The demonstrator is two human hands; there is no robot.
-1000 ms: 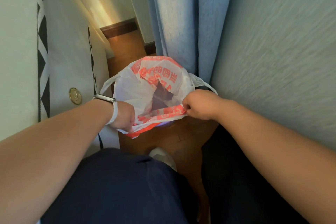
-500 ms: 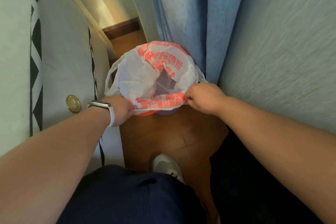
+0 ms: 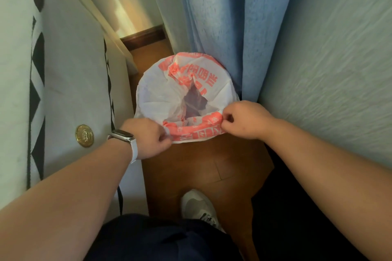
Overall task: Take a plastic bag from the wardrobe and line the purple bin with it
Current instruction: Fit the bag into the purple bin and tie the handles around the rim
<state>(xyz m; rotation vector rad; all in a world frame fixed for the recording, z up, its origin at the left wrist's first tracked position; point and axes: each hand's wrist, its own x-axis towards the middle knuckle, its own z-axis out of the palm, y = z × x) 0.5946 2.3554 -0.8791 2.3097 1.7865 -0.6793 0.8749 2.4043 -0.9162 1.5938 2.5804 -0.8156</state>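
Where the cream padded panel (image 3: 74, 82) crowds the left, the left hand (image 3: 148, 137) pinches the near rim of the white, orange-printed plastic bag (image 3: 157, 95), spread over the purple bin (image 3: 194, 103) glimpsed darkly through its mouth. The right hand (image 3: 244, 119) pinches that rim beside the blue fabric curtain (image 3: 222, 17); brown wooden floor (image 3: 201, 165) lies open nearer.

The single head view looks steeply down, close over both forearms and the floor (image 3: 212, 165).
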